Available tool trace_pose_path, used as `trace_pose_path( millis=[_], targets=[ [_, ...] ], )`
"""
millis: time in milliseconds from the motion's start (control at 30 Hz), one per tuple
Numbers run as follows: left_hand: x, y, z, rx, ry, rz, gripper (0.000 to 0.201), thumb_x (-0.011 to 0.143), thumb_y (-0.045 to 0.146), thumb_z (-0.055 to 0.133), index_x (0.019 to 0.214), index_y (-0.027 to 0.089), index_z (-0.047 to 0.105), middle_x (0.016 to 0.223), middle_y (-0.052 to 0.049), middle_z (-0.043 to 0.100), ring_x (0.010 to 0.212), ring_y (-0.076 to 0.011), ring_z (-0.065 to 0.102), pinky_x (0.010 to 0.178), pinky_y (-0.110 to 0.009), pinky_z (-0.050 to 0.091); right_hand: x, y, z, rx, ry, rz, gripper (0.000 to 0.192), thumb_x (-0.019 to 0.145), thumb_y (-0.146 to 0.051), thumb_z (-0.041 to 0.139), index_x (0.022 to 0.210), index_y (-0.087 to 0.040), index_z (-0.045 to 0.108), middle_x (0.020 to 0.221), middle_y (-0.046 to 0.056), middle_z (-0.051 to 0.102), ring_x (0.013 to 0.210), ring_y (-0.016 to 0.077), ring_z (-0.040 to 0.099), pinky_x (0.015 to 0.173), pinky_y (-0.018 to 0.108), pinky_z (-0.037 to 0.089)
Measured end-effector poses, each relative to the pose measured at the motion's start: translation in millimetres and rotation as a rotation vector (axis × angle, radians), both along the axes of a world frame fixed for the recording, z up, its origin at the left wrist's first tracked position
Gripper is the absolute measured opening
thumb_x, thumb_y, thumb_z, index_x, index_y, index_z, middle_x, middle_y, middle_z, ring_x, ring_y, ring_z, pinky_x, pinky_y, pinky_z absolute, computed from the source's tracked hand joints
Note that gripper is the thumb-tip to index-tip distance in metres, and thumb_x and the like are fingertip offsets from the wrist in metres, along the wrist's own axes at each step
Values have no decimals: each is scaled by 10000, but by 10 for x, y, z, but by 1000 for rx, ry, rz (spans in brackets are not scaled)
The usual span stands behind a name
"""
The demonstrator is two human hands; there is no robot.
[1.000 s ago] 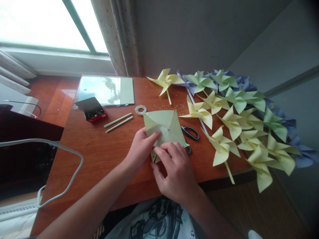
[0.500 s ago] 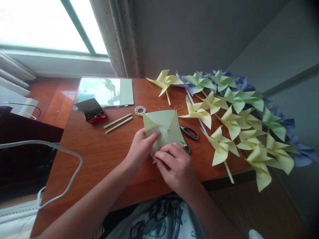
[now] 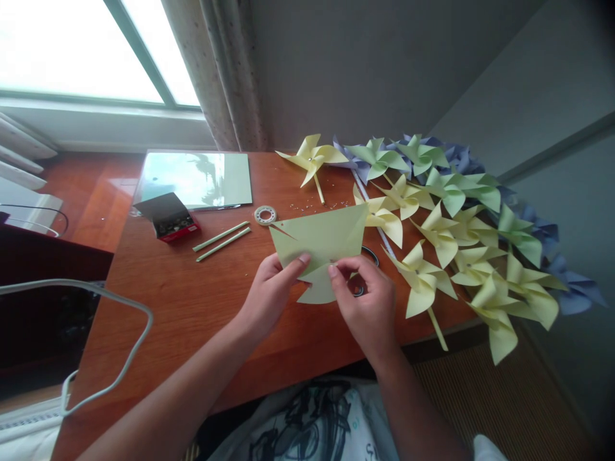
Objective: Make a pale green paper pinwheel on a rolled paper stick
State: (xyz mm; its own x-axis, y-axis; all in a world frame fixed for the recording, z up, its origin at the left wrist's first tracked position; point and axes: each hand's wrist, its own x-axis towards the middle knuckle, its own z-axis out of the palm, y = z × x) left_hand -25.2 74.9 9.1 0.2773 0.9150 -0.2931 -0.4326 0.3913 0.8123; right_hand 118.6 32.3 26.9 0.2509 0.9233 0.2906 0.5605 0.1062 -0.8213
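Note:
A pale green paper sheet [image 3: 324, 234], slit in from its corners, is held above the table in both hands. My left hand [image 3: 276, 278] grips its left side, thumb on top and fingers hidden beneath. Thumb and forefinger of my right hand [image 3: 362, 291] pinch the paper near its middle right, where a part is bent over. Under the right hand, black-handled scissors [image 3: 370, 255] are mostly covered. Just beyond the sheet's upper left corner lies a roll of tape [image 3: 265, 215].
Two rolled paper sticks [image 3: 223, 244], an open red box [image 3: 177, 227] of small dark items and a glossy pack of paper [image 3: 196, 179] lie to the left. Many finished paper pinwheels [image 3: 423, 272] crowd the right side. A white cable [image 3: 141, 333] crosses the left edge.
The sheet has been turned, and a part of it is now bent over. My right hand has moved right and up from the lower edge to the middle right.

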Motion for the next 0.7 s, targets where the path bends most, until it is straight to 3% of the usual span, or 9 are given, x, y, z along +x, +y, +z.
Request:
trace_pose_path(
  millis=[333, 700],
  targets=[
    [-4, -10, -19, 19, 18, -36, 199, 854, 355, 747, 890, 162, 778, 808, -38, 732, 727, -152, 627, 656, -241, 520, 62, -10, -37, -76, 78, -7, 80, 913, -241, 626, 851, -208, 664, 791, -3, 679, 647, 134, 603, 546, 240, 453],
    [-7, 3, -29, 35, 64, -44, 211, 843, 360, 760, 846, 149, 767, 764, -38, 723, 703, -150, 622, 634, -233, 509, 111, -10, -4, -29, -53, -4, 95, 898, -199, 632, 812, -193, 672, 737, -2, 659, 600, 125, 550, 517, 247, 423]
  ],
)
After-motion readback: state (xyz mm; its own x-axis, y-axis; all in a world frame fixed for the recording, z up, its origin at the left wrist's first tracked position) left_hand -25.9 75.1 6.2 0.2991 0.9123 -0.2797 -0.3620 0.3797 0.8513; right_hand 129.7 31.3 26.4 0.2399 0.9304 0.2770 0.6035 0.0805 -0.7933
